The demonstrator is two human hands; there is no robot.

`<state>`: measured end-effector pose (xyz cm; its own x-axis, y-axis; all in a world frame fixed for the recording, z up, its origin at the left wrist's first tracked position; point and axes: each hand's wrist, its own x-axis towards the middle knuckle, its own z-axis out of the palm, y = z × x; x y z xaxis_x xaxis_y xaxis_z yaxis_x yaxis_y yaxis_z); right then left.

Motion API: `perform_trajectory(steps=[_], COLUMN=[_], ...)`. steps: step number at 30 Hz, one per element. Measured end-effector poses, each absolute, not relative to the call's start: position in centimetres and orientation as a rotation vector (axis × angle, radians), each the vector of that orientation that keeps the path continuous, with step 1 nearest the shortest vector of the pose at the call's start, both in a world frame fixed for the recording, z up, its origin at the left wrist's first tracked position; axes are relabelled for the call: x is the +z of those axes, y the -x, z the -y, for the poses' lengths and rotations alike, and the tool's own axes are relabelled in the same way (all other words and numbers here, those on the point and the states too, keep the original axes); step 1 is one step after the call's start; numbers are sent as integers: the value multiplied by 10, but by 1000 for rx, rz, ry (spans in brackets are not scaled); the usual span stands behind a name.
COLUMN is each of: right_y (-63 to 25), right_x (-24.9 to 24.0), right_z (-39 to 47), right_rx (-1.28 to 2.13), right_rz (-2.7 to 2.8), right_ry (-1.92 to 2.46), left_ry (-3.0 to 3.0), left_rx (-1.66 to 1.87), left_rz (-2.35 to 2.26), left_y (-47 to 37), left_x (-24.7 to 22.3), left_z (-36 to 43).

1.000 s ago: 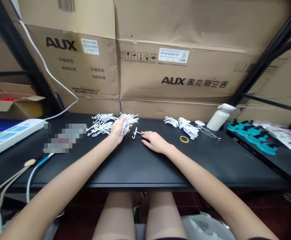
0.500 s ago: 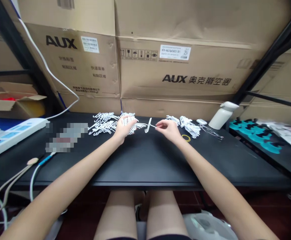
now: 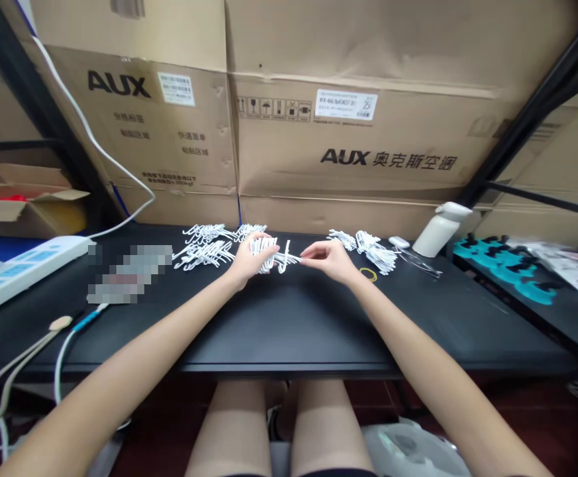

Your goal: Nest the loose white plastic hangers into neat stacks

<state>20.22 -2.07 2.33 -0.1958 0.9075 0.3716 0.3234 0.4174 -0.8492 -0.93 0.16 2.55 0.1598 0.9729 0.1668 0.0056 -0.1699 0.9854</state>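
My left hand (image 3: pixel 249 260) is closed around a bundle of white wire hooks (image 3: pixel 263 250), their straight ends pointing right. My right hand (image 3: pixel 329 260) pinches the thin end of a single white hook (image 3: pixel 285 257). That hook's bent part lies against the right side of the bundle, across the protruding ends. Left of my left hand, more white hooks (image 3: pixel 203 254) lie in loose piles on the black table. Beyond my right hand are bunches of white hooks (image 3: pixel 375 253), and a yellow rubber band (image 3: pixel 368 273) lies close to my right wrist.
Large cardboard boxes (image 3: pixel 279 159) stand behind the black table (image 3: pixel 289 324). At the right are a white bottle (image 3: pixel 440 228), glasses (image 3: pixel 425 265) and teal parts (image 3: pixel 507 268). A white power strip (image 3: pixel 25 268), a blurred-out item (image 3: pixel 130 273) and cables (image 3: pixel 65 351) occupy the left.
My right hand has moved left with the single hook, bringing it from a gap away up to the bundle. My left hand has shifted slightly right, still holding the bundle.
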Motion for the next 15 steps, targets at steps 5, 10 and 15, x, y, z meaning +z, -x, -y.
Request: perform_trajectory(steps=[5, 10, 15], right_y=[-198, -196, -192], right_x=[21, 21, 20], right_z=[20, 20, 22], right_rx=[874, 980, 1124], right_rz=[1694, 1621, 1506], right_ry=[1041, 1014, 1023], left_ry=[-1571, -1558, -1524], left_rx=[1201, 1198, 1153], left_rz=[-1007, -1004, -972], left_y=[10, 10, 10], left_x=[22, 23, 24], left_z=[-2, -2, -1])
